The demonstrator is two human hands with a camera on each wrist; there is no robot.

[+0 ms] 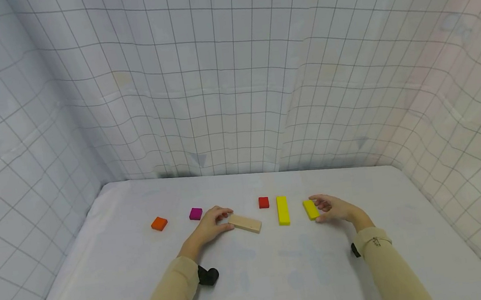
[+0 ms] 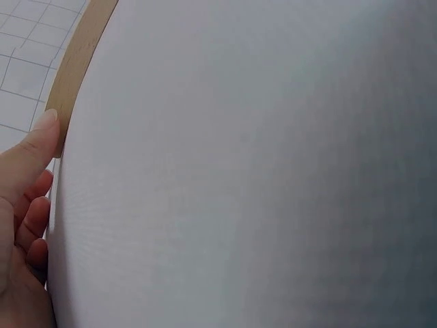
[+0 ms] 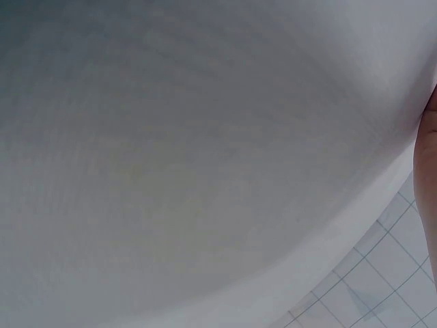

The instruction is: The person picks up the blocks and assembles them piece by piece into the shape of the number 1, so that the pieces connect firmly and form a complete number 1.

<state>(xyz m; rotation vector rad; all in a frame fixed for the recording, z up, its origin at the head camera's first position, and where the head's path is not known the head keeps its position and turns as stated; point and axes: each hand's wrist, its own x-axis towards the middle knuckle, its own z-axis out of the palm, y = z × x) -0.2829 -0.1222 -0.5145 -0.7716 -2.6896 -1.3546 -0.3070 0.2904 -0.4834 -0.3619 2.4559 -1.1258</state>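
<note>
Wooden block (image 1: 245,223) lies mid-table, its left end pinched by the left hand (image 1: 210,224); short yellow block (image 1: 311,209), to the right, held endwise between thumb and fingers of the right hand (image 1: 336,208); long yellow block (image 1: 283,210) between the two; red block (image 1: 264,202) farther; purple block (image 1: 196,214) left.

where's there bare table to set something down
Free: the table between the left sleeve and right sleeve, nearer than the wooden block, and left of the orange block. Crowded: from the left hand at the wooden block, past the red block and long yellow block, to the right hand at the short yellow block.
</note>
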